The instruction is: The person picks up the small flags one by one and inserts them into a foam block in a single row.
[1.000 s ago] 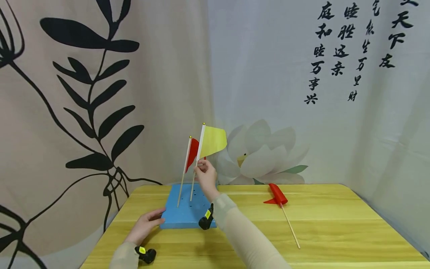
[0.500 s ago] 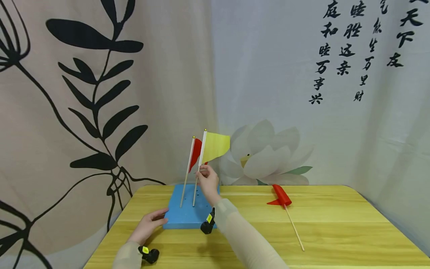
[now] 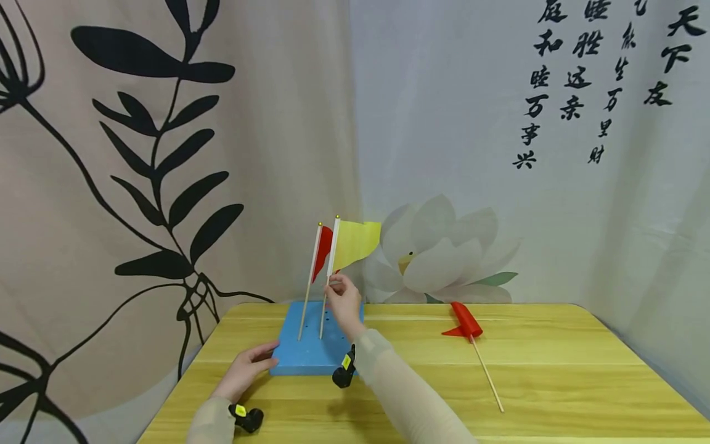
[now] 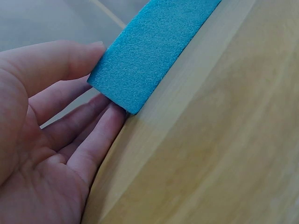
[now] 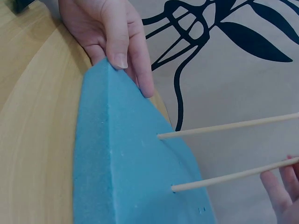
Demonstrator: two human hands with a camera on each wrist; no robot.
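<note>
A blue foam board with small holes lies on the table. My right hand pinches the wooden stick of a yellow flag just below the cloth. In the right wrist view the lower end of this stick meets a hole in the board. A red flag stands to its left in the board. A bit of red shows behind the yellow cloth, mostly hidden. With fingers fairly straight, my left hand rests against the board's front left corner, the thumb at its top edge.
Another red flag, its cloth partly rolled, lies on the wooden table to the right. Behind the table hangs a printed curtain. Each wrist wears a black camera.
The yellow flag and my right hand have come down slightly, mostly in the first half second. My left hand stays at the board's corner. The view has shifted a little.
</note>
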